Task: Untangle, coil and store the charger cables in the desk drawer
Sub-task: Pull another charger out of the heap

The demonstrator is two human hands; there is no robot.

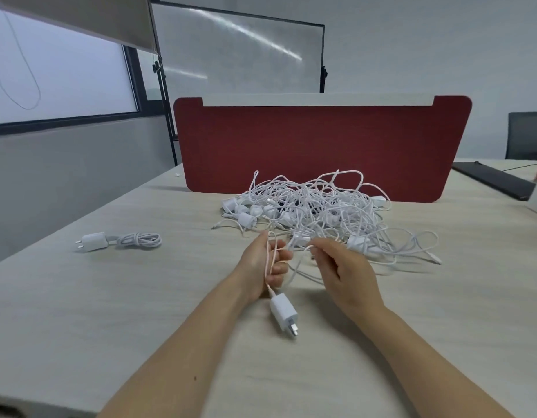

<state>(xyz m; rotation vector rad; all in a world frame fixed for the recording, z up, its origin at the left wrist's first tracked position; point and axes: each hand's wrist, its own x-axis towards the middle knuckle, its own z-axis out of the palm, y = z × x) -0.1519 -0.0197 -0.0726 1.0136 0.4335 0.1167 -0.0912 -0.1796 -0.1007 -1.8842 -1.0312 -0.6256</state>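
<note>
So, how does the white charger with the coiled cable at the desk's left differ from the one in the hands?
The coiled white charger lies untouched on the pale wooden desk; the left hand grips the held white charger's cable. The coiled one's cable is a tidy bundle; the held one's runs loose to the right hand. Both have white block adapters with prongs.

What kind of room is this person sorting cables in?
Most likely an office or meeting room: a pale desk with a red divider screen along its far edge, a whiteboard on a stand behind it, and a dark office chair at the right.
</note>
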